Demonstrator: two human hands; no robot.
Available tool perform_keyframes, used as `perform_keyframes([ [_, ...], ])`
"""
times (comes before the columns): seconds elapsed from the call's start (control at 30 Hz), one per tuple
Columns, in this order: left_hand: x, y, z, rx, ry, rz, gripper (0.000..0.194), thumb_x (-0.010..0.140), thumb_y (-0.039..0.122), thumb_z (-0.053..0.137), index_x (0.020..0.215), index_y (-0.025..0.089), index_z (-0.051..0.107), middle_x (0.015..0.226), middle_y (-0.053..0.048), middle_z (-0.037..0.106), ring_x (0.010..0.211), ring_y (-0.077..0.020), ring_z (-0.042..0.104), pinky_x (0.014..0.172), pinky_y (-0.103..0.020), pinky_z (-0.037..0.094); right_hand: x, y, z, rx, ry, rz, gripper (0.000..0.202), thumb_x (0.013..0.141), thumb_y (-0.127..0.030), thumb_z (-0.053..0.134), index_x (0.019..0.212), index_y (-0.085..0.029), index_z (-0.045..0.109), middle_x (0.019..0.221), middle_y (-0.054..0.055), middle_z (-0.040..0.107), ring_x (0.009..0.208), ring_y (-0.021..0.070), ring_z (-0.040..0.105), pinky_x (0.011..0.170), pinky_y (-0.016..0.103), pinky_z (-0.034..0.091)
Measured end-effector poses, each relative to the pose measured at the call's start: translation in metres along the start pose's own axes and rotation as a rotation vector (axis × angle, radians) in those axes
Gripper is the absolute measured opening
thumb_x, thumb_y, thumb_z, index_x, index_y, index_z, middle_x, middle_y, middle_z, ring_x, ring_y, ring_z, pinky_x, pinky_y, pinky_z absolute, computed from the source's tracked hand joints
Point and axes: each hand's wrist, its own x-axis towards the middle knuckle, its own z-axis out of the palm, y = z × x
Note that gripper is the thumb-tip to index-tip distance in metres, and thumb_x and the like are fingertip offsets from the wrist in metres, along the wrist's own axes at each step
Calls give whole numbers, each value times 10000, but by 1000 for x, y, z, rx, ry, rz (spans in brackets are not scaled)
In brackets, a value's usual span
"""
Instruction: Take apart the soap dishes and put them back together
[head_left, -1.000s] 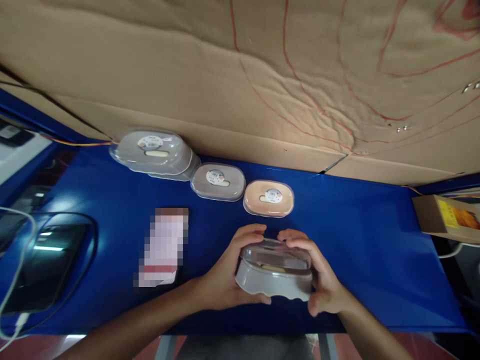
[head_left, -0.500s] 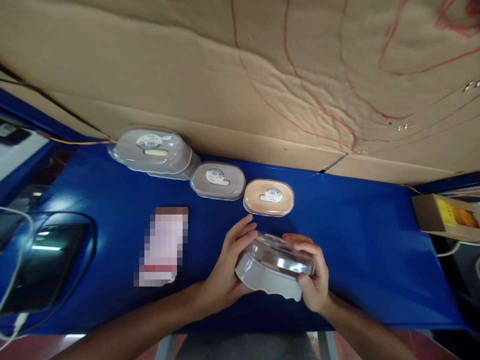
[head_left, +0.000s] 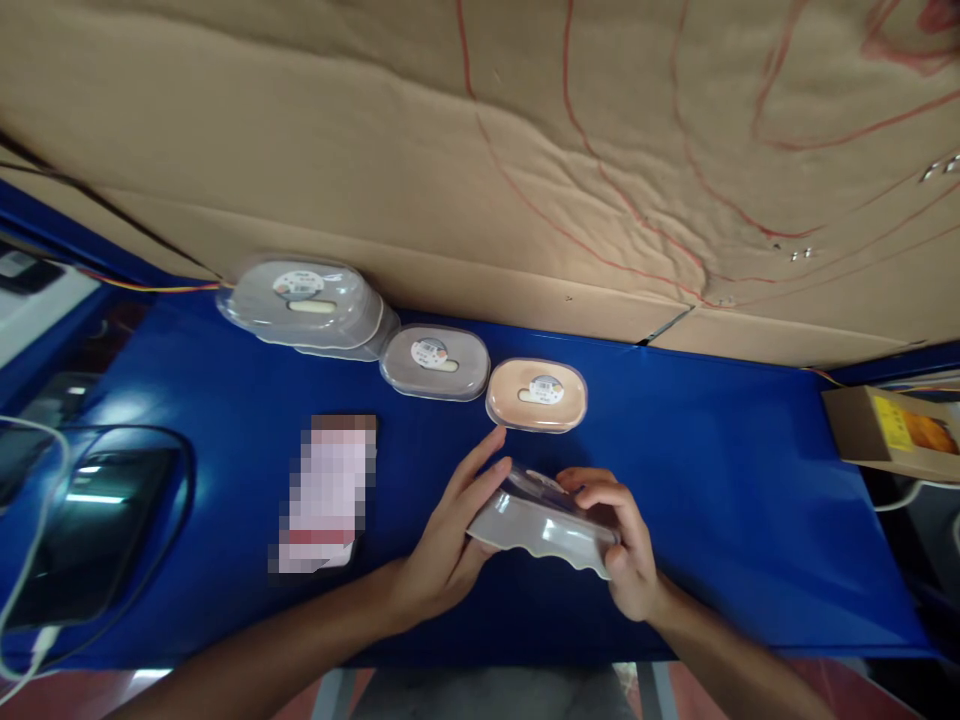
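Above the near part of the table, both my hands hold an oval grey plastic box with a clear lid [head_left: 541, 524], tilted with its wavy lower rim toward me. My left hand [head_left: 448, 540] grips its left end, thumb hidden in part beneath. At the right end my right hand [head_left: 628, 550] clasps it with curled fingers on the lid and thumb at the near side. Just beyond stands an orange box with a clear lid [head_left: 564, 408] and a round label. To its left is a similar grey box [head_left: 469, 375].
Larger grey lidded boxes [head_left: 259, 305] are stacked at the back left. A phone with a pixelated screen [head_left: 330, 480] lies left of my hands. A dark tablet [head_left: 94, 530] and cables are further left. A cardboard box [head_left: 862, 425] sits right; a cardboard wall [head_left: 337, 150] rises behind.
The clear lid sits lower over the grey box than before, and the box has tilted, showing less of its top. My right fingers have shifted slightly left. The other boxes stay put.
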Motion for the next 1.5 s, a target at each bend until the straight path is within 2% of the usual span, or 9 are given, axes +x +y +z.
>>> perform_keyframes([
  [0.13, 1, -4, -3, 55, 28, 78, 534, 1111, 429, 401, 1625, 284, 409, 1754, -128, 271, 1541, -295, 420, 1200, -482, 491, 0, -2, 4, 81, 9, 126, 453, 1060, -644, 427, 1274, -295, 622, 1284, 101, 631, 1250, 296, 605, 1044, 433, 509],
  [0.23, 1, -5, -7, 155, -2, 156, 514, 1113, 414, 410, 1609, 282, 440, 1748, -117, 297, 1508, -289, 469, 1186, -463, 501, 2, -3, 8, 224, 37, 256, 461, 1072, -649, 377, 1224, -302, 638, 1266, 79, 648, 1222, 273, 632, 1041, 404, 517],
  [0.33, 0, -4, -9, 180, -3, 211, 493, 1117, 397, 407, 1596, 295, 461, 1742, -109, 317, 1500, -301, 479, 1152, -473, 529, 4, -6, 8, 247, -25, 304, 479, 1055, -677, 406, 1248, -308, 642, 1300, 74, 652, 1251, 272, 617, 1073, 400, 497],
  [0.47, 2, -2, -9, 131, 47, 164, 470, 1115, 424, 387, 1542, 302, 539, 1718, -113, 366, 1430, -283, 556, 1095, -457, 576, 5, -11, 5, 252, -129, 340, 514, 1052, -682, 413, 1338, -313, 628, 1398, 86, 630, 1308, 290, 596, 1118, 428, 464],
  [0.63, 5, 2, -9, 19, 30, 106, 467, 1121, 421, 366, 1509, 271, 576, 1582, -134, 550, 1313, -245, 652, 986, -395, 643, 1, -10, 5, 317, -173, 367, 580, 1008, -725, 479, 1403, -323, 616, 1470, 92, 599, 1366, 311, 574, 1146, 448, 455],
  [0.8, 5, 0, -11, 60, 56, 117, 455, 1119, 404, 387, 1499, 253, 588, 1657, -149, 460, 1414, -311, 575, 1062, -493, 606, -4, -6, 12, 444, -76, 477, 528, 1050, -655, 454, 1442, -341, 615, 1467, 81, 653, 1348, 298, 623, 1135, 459, 483],
  [1.1, 8, 0, -12, 3, 104, 73, 438, 1126, 372, 377, 1477, 233, 600, 1624, -161, 505, 1409, -328, 588, 1039, -525, 614, -3, 0, 8, 385, -94, 433, 610, 1022, -684, 485, 1478, -295, 598, 1501, 114, 637, 1377, 333, 611, 1174, 529, 457],
  [1.27, 14, 6, -16, 25, 125, 103, 426, 1127, 363, 377, 1459, 229, 609, 1550, -159, 592, 1337, -281, 650, 997, -453, 633, -4, 0, 8, 380, -135, 417, 638, 1022, -696, 473, 1521, -306, 548, 1547, 115, 597, 1442, 335, 558, 1193, 548, 435],
  [1.5, 14, 8, -17, 8, 113, 63, 430, 1132, 379, 368, 1433, 205, 620, 1515, -159, 615, 1312, -246, 658, 1012, -397, 604, 1, -7, 6, 405, -211, 290, 769, 909, -731, 664, 1562, -368, 483, 1595, 101, 535, 1460, 327, 538, 1199, 502, 434],
])
